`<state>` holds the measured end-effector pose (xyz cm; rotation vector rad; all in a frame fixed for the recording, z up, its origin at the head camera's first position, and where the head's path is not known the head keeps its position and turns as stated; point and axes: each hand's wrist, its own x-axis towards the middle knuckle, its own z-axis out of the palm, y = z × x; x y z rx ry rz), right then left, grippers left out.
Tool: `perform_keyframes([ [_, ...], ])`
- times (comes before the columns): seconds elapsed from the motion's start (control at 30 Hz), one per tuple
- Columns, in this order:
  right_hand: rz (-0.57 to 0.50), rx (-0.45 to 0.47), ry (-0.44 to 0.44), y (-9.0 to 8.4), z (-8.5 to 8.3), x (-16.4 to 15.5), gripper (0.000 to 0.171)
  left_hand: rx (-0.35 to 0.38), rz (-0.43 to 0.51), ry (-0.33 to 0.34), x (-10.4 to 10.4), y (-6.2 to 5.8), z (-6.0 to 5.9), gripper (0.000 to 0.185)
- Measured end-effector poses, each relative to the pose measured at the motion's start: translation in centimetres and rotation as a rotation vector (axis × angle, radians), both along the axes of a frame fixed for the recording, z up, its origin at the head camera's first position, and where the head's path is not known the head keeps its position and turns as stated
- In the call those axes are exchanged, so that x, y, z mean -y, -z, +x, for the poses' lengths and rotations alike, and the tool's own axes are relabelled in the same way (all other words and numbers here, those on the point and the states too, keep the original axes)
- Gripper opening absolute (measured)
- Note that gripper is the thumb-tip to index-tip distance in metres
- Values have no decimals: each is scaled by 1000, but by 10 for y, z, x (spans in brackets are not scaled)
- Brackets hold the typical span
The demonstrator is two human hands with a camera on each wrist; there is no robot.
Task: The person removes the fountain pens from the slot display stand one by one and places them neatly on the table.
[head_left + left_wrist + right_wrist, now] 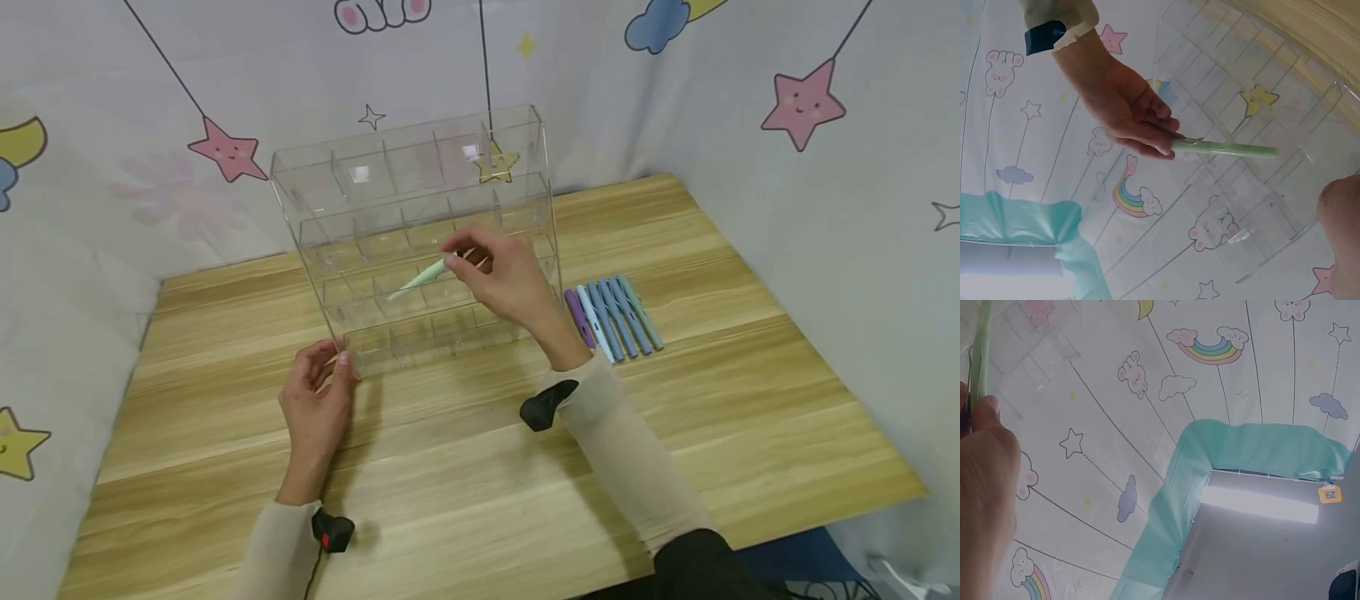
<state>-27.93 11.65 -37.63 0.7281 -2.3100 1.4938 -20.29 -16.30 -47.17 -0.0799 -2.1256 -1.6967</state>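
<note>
A clear acrylic tiered organizer (420, 208) with several rows of compartments stands on the wooden table (480, 467). My right hand (498, 275) pinches a pale green pen (417, 279) and holds it slanted over the third tier; the same pen (1225, 149) shows in the left wrist view and as a green strip (982, 350) in the right wrist view. My left hand (318, 400) rests at the organizer's front left corner, thumb touching the clear edge. Its fingers are loosely bent.
Several pens (615, 315), one purple, the others pale or slate blue and green, lie side by side on the table to the right of the organizer. A cartoon-print fabric backdrop (150, 125) encloses the table at the back and sides.
</note>
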Motion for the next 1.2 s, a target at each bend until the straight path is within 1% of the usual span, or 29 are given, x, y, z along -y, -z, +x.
perform_keyframes([
  [0.13, -67, -19, 41, -8, 1, -13, 16, 3, 5, 0, 0, 0, -1, 27],
  [0.3, -182, -17, 111, -21, 4, -31, 18, -1, -6, -2, 0, 1, 0, 26],
  [0.4, -256, -7, 136, -33, 10, -40, 20, -5, -12, -4, 0, 1, 0, 26],
  [0.47, -317, -2, 137, -40, 12, -46, 21, -6, -7, -2, 0, 1, 0, 26],
  [0.57, -415, 1, 134, -43, 12, -57, 22, -13, 0, 0, -1, 1, -1, 26],
  [0.67, -544, 8, 118, -38, 5, -72, 21, -22, -3, 0, -1, 1, -1, 26],
  [0.77, -626, 0, 120, -39, 5, -86, 20, -22, 2, 1, -2, 1, -1, 26],
  [0.9, -645, -12, 165, -39, 3, -105, 19, -15, 7, 4, -2, 1, -1, 26],
  [1.03, -647, 8, 195, -36, 2, -124, 21, -7, 6, 3, -2, 1, -1, 27],
  [1.13, -640, 59, 210, -31, 3, -139, 23, 1, 9, 5, -1, 1, 0, 26],
  [1.2, -618, 105, 235, -27, 4, -150, 24, 6, 14, 8, -1, 1, 0, 27],
])
